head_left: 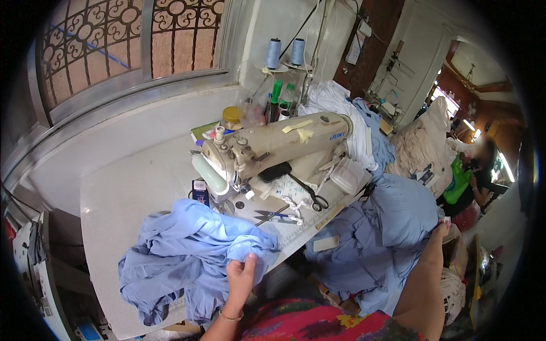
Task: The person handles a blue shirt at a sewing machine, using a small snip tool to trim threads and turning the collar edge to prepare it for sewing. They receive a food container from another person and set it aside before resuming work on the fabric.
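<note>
A crumpled light blue cloth garment (176, 250) lies on the sewing table at the left. My left hand (241, 279) pinches its near right edge between thumb and fingers. Out to the right, my right hand (441, 228) is closed at the far side of a heap of blue cloth (398, 210). A small pale bit shows at its fingertips, too small to name. Behind the garment stands a beige sewing machine (278, 142). Thread snips (273, 216) and black-handled scissors (310, 193) lie on the table in front of it.
Two blue thread cones (273, 54) stand behind the machine, near a yellow-lidded jar (231, 116). A clear plastic container (346, 175) sits at the table's right end. White cloth (333, 102) and beige cloth (418, 142) are piled beyond. Another person (483, 170) is at the far right.
</note>
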A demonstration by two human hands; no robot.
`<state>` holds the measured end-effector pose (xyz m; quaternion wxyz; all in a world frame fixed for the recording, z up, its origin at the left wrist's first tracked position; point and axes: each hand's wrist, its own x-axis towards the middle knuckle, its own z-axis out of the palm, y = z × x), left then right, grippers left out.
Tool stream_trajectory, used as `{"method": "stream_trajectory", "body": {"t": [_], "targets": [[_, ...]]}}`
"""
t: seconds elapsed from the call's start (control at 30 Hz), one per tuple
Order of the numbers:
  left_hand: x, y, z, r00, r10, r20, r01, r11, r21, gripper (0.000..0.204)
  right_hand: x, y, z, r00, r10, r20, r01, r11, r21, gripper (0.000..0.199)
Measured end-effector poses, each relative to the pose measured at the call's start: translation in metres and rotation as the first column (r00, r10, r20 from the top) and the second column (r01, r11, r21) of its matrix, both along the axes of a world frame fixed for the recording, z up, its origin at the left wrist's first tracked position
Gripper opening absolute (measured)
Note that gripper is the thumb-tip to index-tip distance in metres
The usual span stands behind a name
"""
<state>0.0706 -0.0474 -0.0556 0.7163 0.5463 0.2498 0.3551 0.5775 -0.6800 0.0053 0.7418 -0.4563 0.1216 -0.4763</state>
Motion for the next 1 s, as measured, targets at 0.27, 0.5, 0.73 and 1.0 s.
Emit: {"method": "stream_trajectory", "body": {"t": [0.27, 0.5, 0.73, 1.0], "targets": [[-0.003, -0.001, 0.003, 0.997, 0.024, 0.067, -0.02, 0.998, -0.063, 0.011, 0.033, 0.009, -0.011, 0.999, -0.033, -0.034, 0.02, 0.947, -0.32, 0.029], [-0.002, -0.002, 0.004, 0.998, 0.011, 0.066, -0.005, 0.997, -0.081, 0.014, 0.021, 0.012, -0.017, 0.988, -0.136, -0.072, 0.095, 0.908, -0.408, 0.03], [-0.001, 0.0, 0.009, 0.999, 0.032, 0.017, -0.031, 0.999, -0.031, 0.014, 0.013, 0.041, -0.023, 0.967, -0.193, -0.167, 0.112, 0.909, -0.4, 0.032], [0.001, 0.0, 0.01, 0.998, 0.062, -0.026, -0.061, 0.998, 0.036, 0.015, -0.005, 0.05, -0.018, 0.943, -0.273, -0.189, 0.147, 0.854, -0.5, 0.032]]}}
